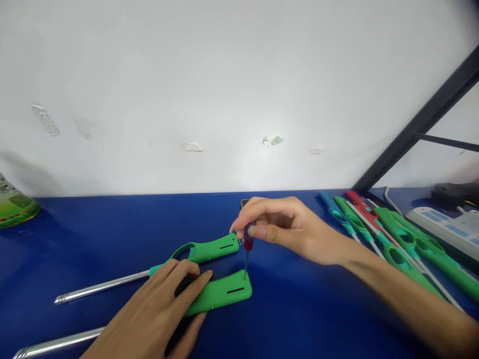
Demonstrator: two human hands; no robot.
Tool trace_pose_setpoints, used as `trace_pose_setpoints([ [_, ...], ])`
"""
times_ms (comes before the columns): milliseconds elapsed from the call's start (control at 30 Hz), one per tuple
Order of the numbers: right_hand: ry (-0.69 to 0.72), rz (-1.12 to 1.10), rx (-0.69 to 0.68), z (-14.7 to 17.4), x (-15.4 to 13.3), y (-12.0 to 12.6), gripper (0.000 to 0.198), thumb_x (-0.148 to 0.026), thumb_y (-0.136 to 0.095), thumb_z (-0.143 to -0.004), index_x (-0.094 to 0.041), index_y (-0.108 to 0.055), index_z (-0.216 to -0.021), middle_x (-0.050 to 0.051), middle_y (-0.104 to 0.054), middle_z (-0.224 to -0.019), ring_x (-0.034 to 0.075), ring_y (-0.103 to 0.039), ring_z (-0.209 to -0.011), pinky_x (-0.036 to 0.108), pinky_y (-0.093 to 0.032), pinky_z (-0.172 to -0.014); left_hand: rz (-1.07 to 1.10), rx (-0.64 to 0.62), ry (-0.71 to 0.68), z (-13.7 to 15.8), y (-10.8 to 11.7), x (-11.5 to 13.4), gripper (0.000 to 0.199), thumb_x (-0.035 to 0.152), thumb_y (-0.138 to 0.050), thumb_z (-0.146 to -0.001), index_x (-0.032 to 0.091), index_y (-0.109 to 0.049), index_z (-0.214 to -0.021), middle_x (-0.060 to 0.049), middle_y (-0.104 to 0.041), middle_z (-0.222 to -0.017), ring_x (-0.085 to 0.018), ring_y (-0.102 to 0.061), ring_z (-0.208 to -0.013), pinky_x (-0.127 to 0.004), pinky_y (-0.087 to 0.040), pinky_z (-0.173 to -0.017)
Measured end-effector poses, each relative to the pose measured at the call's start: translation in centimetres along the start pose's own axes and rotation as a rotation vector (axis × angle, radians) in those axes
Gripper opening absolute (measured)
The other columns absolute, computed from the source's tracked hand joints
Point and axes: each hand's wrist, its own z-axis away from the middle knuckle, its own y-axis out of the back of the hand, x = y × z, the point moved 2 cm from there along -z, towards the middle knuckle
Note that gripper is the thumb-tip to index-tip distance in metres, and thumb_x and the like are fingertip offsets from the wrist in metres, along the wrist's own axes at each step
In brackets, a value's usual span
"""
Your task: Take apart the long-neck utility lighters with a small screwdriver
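Observation:
My right hand (279, 227) grips a small screwdriver (248, 242) with a dark red and purple handle. Its thin shaft points down, and the tip meets the handle end of a green gas lighter (232, 290). My left hand (164, 294) is closed around that lighter's middle and keeps it against the blue tabletop; the trigger part lies under my fingers. The lighter's metal barrel reaches out to the lower left. Just behind it lies a second green lighter (213, 250), with its silver barrel pointing left and a small screw near its handle end.
Several lighters (396, 239) in green, red and blue lie side by side on the right. Beyond them sits a white power strip (445, 227) near a black metal frame (411, 129). A green bottle (17, 207) stands at far left. A white wall (224, 89) backs the blue table (112, 224).

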Motion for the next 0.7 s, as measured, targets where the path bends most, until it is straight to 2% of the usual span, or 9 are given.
trace_pose_setpoints([
  [67,0.010,-0.026,-0.028,-0.1,0.4,0.5,0.018,-0.023,-0.074,-0.114,-0.027,-0.086,-0.128,0.005,-0.077,-0.116,0.015,-0.071,-0.102,0.026,-0.059,-0.088,-0.017,0.009,-0.002,-0.4,0.3,0.1,0.041,0.034,-0.058,-0.111,0.031,-0.067,-0.150,-0.003,-0.077,-0.135,-0.025,-0.077,-0.124,-0.037,-0.065,-0.110],
  [167,0.010,-0.177,-0.015,-0.1,1.5,1.3,0.008,-0.024,-0.092,-0.100,-0.026,-0.090,-0.107,0.006,-0.074,-0.116,0.017,-0.069,-0.110,0.026,-0.061,-0.090,-0.054,0.037,-0.027,-0.8,0.8,0.3,0.039,0.033,-0.057,-0.110,0.029,-0.069,-0.147,-0.004,-0.079,-0.132,-0.027,-0.079,-0.121,-0.038,-0.069,-0.104],
  [267,0.015,-0.314,-0.002,-0.1,2.5,1.7,0.013,-0.019,-0.101,-0.089,-0.025,-0.089,-0.090,0.001,-0.068,-0.104,0.013,-0.070,-0.096,0.022,-0.061,-0.083,-0.077,0.044,-0.054,-0.9,1.0,0.4,0.037,0.033,-0.058,-0.110,0.027,-0.070,-0.144,-0.005,-0.080,-0.128,-0.027,-0.082,-0.117,-0.038,-0.071,-0.099],
  [333,0.012,-0.332,-0.018,-0.1,2.8,1.7,0.010,-0.019,-0.096,-0.095,-0.026,-0.089,-0.098,0.000,-0.071,-0.101,0.011,-0.072,-0.090,0.021,-0.060,-0.081,-0.073,0.030,-0.046,-0.8,1.1,0.4,0.038,0.033,-0.058,-0.110,0.027,-0.069,-0.146,-0.005,-0.080,-0.129,-0.027,-0.081,-0.118,-0.040,-0.071,-0.101],
  [467,0.005,-0.336,-0.093,0.0,2.6,1.2,0.010,-0.024,-0.079,-0.112,-0.026,-0.085,-0.120,0.005,-0.080,-0.114,0.014,-0.077,-0.105,0.027,-0.061,-0.095,-0.069,-0.001,-0.036,-0.7,1.0,0.4,0.041,0.030,-0.059,-0.108,0.027,-0.068,-0.148,-0.005,-0.079,-0.130,-0.027,-0.081,-0.119,-0.042,-0.071,-0.101],
  [533,0.013,-0.311,-0.097,-0.1,2.3,0.9,0.004,-0.021,-0.084,-0.107,-0.024,-0.084,-0.111,0.006,-0.079,-0.119,0.015,-0.076,-0.108,0.028,-0.061,-0.096,-0.076,0.011,-0.050,-1.0,1.1,0.4,0.040,0.030,-0.059,-0.108,0.027,-0.069,-0.146,-0.005,-0.080,-0.128,-0.027,-0.082,-0.117,-0.041,-0.071,-0.100],
  [600,0.029,-0.269,-0.059,-0.2,2.0,0.9,0.013,-0.014,-0.095,-0.095,-0.022,-0.085,-0.098,0.003,-0.076,-0.114,0.015,-0.075,-0.104,0.025,-0.062,-0.090,-0.078,0.036,-0.061,-1.2,1.1,0.5,0.037,0.030,-0.058,-0.108,0.027,-0.070,-0.144,-0.005,-0.080,-0.126,-0.026,-0.083,-0.114,-0.039,-0.071,-0.100],
  [667,0.019,-0.227,-0.036,-0.3,1.7,0.9,0.021,-0.007,-0.097,-0.089,-0.023,-0.087,-0.098,0.001,-0.076,-0.105,0.013,-0.074,-0.096,0.022,-0.062,-0.084,-0.073,0.050,-0.067,-1.3,1.1,0.5,0.037,0.028,-0.057,-0.109,0.026,-0.070,-0.143,-0.005,-0.080,-0.125,-0.025,-0.082,-0.113,-0.037,-0.070,-0.100],
  [700,0.005,-0.208,-0.039,-0.3,1.5,0.9,0.023,-0.007,-0.095,-0.092,-0.025,-0.088,-0.106,0.001,-0.077,-0.103,0.013,-0.075,-0.094,0.022,-0.062,-0.084,-0.067,0.048,-0.066,-1.3,1.0,0.5,0.037,0.027,-0.056,-0.109,0.026,-0.070,-0.143,-0.005,-0.080,-0.125,-0.025,-0.082,-0.113,-0.037,-0.070,-0.101],
])
